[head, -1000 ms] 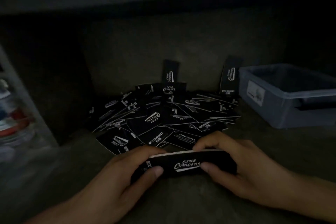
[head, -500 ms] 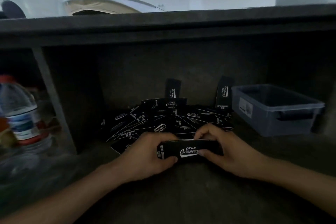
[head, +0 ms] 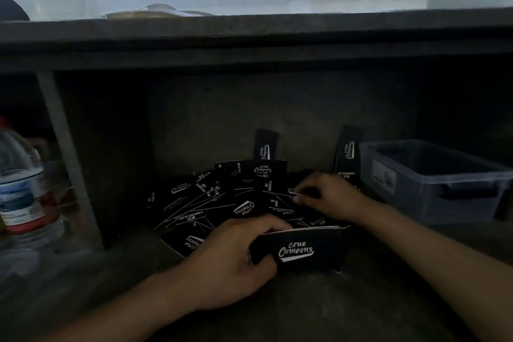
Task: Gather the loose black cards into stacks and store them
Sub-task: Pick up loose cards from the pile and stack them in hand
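Note:
A heap of loose black cards [head: 222, 200] with white lettering lies on a dim shelf floor. Two cards [head: 265, 147] lean upright against the back wall. My left hand [head: 238, 261] grips a gathered stack of black cards [head: 302, 250], held on edge at the front of the heap, thumb on its near face. My right hand [head: 330, 197] reaches into the right side of the heap and pinches a loose card [head: 288, 193] by its edge.
A grey plastic bin [head: 433, 183] stands open at the right. A shelf divider [head: 66, 158] separates a left bay holding a water bottle [head: 22, 189]. The shelf's thick top board [head: 249, 39] overhangs the bay.
My right hand has let go of the stack and moved back into the heap, where it now pinches a loose card. My left hand alone holds the stack.

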Motion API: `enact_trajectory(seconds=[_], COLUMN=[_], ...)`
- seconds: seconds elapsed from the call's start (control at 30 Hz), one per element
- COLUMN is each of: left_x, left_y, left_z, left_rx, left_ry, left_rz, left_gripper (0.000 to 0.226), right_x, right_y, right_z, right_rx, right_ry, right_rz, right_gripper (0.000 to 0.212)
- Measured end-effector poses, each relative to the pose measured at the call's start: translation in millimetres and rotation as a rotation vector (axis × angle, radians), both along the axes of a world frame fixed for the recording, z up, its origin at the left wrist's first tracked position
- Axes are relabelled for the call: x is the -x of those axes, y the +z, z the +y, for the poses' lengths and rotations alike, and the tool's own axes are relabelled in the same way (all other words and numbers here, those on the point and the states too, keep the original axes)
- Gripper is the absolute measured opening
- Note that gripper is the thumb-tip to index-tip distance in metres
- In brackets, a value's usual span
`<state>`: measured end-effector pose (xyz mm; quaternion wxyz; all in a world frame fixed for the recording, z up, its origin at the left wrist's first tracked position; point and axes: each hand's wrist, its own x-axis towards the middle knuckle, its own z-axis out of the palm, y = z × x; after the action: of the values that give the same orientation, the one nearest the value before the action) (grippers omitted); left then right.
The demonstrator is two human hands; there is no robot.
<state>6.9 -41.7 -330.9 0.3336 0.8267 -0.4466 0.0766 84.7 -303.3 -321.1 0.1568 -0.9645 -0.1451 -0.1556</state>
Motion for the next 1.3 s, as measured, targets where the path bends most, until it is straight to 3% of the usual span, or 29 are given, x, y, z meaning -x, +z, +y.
enact_trajectory(seconds=[0.1, 0.23, 0.37, 0.5, 0.7, 0.83, 1.07, 1.13, 1.17, 1.23, 1.3], left_x=[1, 0, -3, -2, 0, 5, 1, 2, 3, 4, 4], left_y=[-1, -2, 2, 1, -4, -8, -7, -6, -5, -4, -4], left_z=[3, 5, 9, 7, 7, 5, 5, 4, 4, 4, 4], left_rx=[0.022, -0.009, -0.038, -0.006, 0.017, 0.022, 0.055, 0.061, 0.062, 0.058, 0.054], left_ry=[0.004, 0.037, 0.029, 0.056, 0.117, 0.173, 0.225, 0.231, 0.22, 0.187, 0.157], left_rz=[-0.052, -0.069, -0.033, -0.012, -0.032, -0.055, -0.053, -0.05, -0.062, -0.08, -0.083], left_gripper=[0.037, 0.046, 0.047, 0.029, 0.029, 0.03, 0.043, 0.043, 0.041, 0.035, 0.03], right_x=[11, 23, 22, 18, 40, 52, 59, 56, 52, 39, 32], right_y=[-2, 6, 10, 10, 42, 43, 39, 36, 33, 23, 15], right_z=[-7, -9, -14, -21, -32, -20, 7, 10, 10, 7, 3], right_rx=[-0.038, -0.205, -0.244, -0.341, -0.773, -0.642, -0.651, -0.698, -0.681, -0.473, -0.213], right_ry=[0.022, 0.087, -0.064, -0.137, -0.013, 0.118, 0.292, 0.257, 0.198, 0.004, -0.115], right_rz=[-0.024, 0.111, 0.198, 0.293, 0.444, 0.661, 0.775, 0.668, 0.514, 0.123, -0.006], right_gripper=[0.025, 0.016, 0.039, 0.047, 0.032, 0.023, 0.019, 0.02, 0.019, 0.023, 0.039])
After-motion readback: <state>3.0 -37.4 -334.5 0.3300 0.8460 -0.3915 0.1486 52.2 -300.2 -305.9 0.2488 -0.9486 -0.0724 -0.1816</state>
